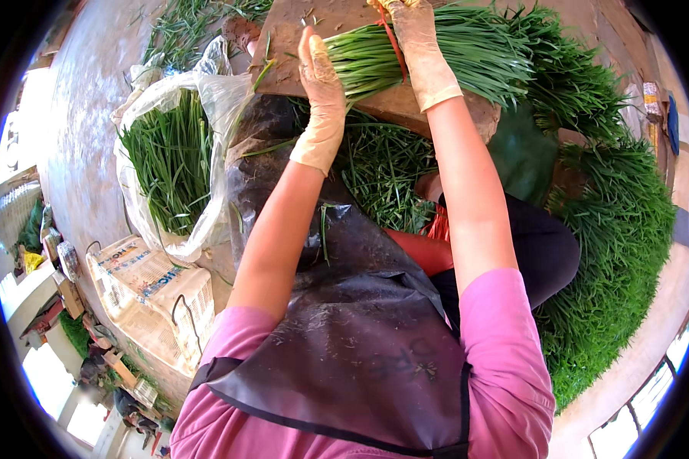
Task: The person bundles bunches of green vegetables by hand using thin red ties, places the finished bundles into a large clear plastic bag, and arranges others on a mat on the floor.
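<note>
In the head view, your left hand (pixel 323 84) is spread flat at the stem ends of the green bundle (pixel 478 50), which lies across the brown board (pixel 287 27). Your right hand (pixel 413 30) reaches over it beside the red tie (pixel 392 47); I cannot tell whether it grips.

The view's top cuts off part of your right hand (pixel 413 32) and the surface's (pixel 283 70) far edge.

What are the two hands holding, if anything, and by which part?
The right hand is on the green bunch at its red tie; whether it grips cannot be told. The left hand is open at the stem ends, gripping nothing.
</note>
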A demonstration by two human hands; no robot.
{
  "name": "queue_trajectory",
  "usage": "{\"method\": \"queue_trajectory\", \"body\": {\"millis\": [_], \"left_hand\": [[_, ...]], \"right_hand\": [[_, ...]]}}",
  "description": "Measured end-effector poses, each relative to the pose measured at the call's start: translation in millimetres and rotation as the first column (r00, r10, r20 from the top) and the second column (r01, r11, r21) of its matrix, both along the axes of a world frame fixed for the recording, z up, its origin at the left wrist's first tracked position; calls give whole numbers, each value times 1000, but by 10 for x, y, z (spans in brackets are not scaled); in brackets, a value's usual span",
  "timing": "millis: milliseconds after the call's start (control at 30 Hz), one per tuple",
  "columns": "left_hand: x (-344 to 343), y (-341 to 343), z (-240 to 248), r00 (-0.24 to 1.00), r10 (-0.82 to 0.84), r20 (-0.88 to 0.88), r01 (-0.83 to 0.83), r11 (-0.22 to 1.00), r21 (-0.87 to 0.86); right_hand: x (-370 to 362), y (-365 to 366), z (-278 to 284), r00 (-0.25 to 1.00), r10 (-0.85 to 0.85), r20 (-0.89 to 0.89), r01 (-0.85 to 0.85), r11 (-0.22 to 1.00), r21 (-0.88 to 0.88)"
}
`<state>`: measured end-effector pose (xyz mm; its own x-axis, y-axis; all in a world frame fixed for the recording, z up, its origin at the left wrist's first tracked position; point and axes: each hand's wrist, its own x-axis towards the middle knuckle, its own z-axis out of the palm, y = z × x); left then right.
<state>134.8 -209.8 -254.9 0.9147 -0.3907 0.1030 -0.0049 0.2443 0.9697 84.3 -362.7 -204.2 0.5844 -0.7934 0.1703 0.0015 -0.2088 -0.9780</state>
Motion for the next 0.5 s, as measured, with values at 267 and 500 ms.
{"method": "queue_trajectory", "body": {"millis": [267, 500], "left_hand": [[220, -66, -37, 852, 48, 521, -204, 947, 247], [230, -686, 322, 853, -305, 424, 28, 838, 545]], "right_hand": [[54, 35, -181, 984, -62, 167, 91, 981, -174], [-60, 90, 2, 913, -1, 407, -97, 971, 218]]}}
